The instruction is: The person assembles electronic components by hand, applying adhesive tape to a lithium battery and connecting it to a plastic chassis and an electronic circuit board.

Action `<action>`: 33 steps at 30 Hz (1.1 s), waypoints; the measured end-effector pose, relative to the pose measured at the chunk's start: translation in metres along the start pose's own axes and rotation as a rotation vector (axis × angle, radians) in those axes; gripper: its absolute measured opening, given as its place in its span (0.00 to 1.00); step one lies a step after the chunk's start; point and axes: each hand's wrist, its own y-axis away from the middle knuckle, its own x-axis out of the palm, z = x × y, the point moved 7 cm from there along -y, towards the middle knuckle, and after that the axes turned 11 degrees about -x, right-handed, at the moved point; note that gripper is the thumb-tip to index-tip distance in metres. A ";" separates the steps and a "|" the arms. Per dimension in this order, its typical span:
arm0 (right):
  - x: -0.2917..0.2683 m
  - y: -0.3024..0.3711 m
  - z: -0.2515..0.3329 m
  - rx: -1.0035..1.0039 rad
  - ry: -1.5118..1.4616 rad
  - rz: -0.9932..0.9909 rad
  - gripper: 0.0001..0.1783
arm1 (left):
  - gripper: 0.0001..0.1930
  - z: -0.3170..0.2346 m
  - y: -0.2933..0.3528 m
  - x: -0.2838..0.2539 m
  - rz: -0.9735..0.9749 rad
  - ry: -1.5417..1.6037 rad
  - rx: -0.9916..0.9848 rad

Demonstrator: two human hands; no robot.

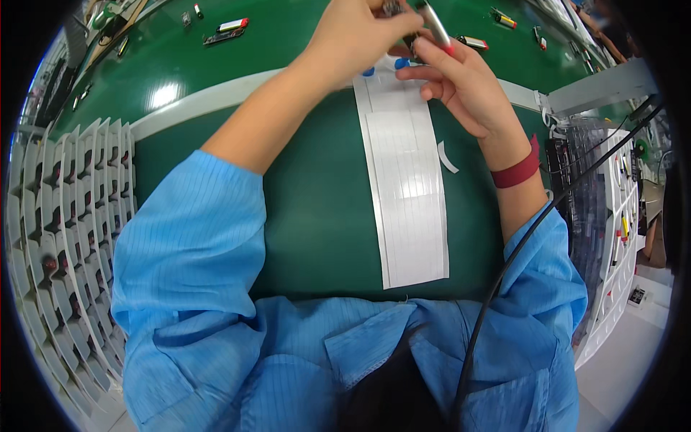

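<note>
Both my hands are raised at the far edge of the mat, meeting over one small assembly with a silver battery cell [436,27], red at one end. My left hand [360,36] pinches its dark side with closed fingers, partly cut off by the upper edge. My right hand [468,83] grips near the cell's red end between thumb and fingers, its other fingers curled loosely. Beneath the hands lies a long white sheet of adhesive strips [410,201], with a blue piece [402,63] at its far end. A curved white strip [447,157] rests beside the sheet.
White slotted racks [72,223] holding small dark parts stand at the left. Another white rack [612,245] is at the right. Beyond a pale rail [209,101], several battery assemblies [232,26] lie on a green surface. A black cable [533,230] crosses over my right arm.
</note>
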 end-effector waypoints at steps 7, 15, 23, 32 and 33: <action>-0.008 0.017 0.004 -0.227 0.491 0.057 0.11 | 0.14 0.025 0.041 -0.006 0.057 -0.162 -0.221; 0.034 0.045 0.046 -1.161 1.352 0.176 0.23 | 0.14 0.025 0.049 0.003 0.401 0.023 -0.403; 0.012 0.018 0.021 -0.455 0.939 0.107 0.12 | 0.07 0.036 0.026 -0.052 0.207 0.320 -0.520; 0.046 0.012 0.009 -0.491 1.448 0.392 0.12 | 0.11 0.048 0.030 -0.052 0.053 0.379 -0.465; 0.042 0.004 0.007 -0.399 1.381 0.407 0.12 | 0.13 0.044 0.028 -0.056 0.026 0.293 -0.371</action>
